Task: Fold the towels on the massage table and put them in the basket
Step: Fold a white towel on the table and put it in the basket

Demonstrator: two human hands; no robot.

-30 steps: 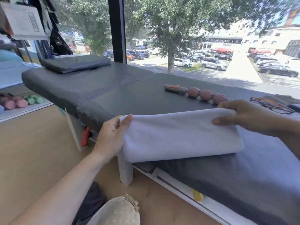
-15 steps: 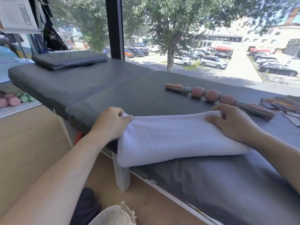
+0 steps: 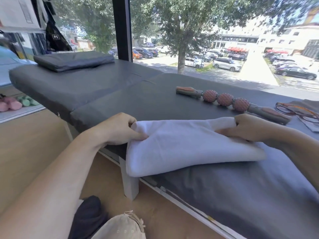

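Note:
A white towel point(image 3: 186, 147), folded into a thick rectangle, lies on the near edge of the dark grey massage table point(image 3: 120, 99), its left end hanging slightly over the edge. My left hand point(image 3: 120, 129) grips the towel's far left corner, fingers curled into the cloth. My right hand point(image 3: 250, 129) grips the far right corner, with the thumb lying on top of the towel. The far edge looks lifted a little off the table. No basket is in view.
A massage roller stick point(image 3: 226, 100) with three pink balls lies just behind the towel. Glasses point(image 3: 296, 110) rest on a cloth at the right. A grey pillow point(image 3: 74, 60) sits at the far left end. A beige fabric bag point(image 3: 120, 226) lies on the wooden floor below.
Both hands went from resting on the towel's far corners to gripping them with curled fingers. The towel's far edge has bunched and risen slightly.

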